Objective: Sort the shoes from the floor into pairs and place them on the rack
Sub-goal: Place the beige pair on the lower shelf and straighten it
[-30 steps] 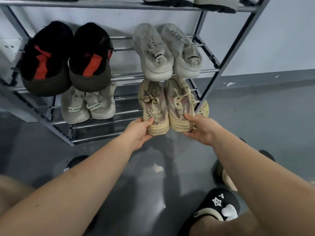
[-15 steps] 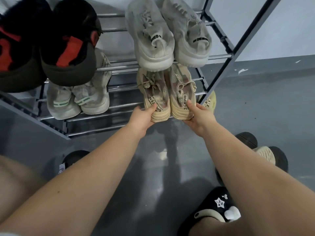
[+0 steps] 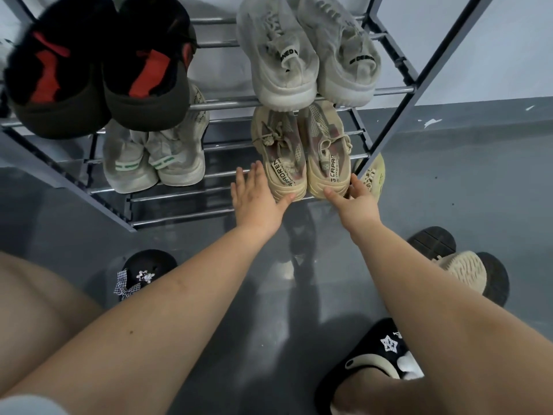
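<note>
Your hands have let go of the beige pair (image 3: 299,157). Half a second ago each hand gripped a heel; now your left hand (image 3: 256,202) lies with fingers straight along the left shoe's outer side, thumb at its heel, holding nothing. Your right hand (image 3: 354,202) is open too, fingers loose by the right shoe's heel, thumb just touching it. The pair sits side by side at the right end of the rack's (image 3: 389,130) lower shelf, heels at the front rail, under the white pair (image 3: 308,52). That pair looks placed. On the floor, a yellow shoe (image 3: 372,178) lies by the rack's right post and a beige shoe (image 3: 462,271) near your right foot, so I judge sorting isn't finished.
</note>
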Demonstrator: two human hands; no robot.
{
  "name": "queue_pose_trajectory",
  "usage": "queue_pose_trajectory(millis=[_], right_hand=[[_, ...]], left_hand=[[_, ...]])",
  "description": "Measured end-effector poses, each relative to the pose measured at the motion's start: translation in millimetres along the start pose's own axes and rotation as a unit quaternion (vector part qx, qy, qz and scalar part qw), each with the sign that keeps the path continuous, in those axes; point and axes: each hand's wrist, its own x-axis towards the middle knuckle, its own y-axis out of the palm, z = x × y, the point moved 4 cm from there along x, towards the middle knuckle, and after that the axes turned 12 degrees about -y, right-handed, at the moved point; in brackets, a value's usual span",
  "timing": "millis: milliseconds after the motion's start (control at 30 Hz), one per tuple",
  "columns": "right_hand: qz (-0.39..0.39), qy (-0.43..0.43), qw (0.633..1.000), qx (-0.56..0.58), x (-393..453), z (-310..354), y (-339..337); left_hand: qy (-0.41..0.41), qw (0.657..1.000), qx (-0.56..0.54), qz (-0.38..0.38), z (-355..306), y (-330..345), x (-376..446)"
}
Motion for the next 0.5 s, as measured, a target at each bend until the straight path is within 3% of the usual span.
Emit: queue_pose_trajectory(millis=[500], right_hand=[[-0.051,-0.031,0.993,-0.105,44,-14,11]], left_hand=[[-0.017,0.999,0.017,0.027,-15,15,33]])
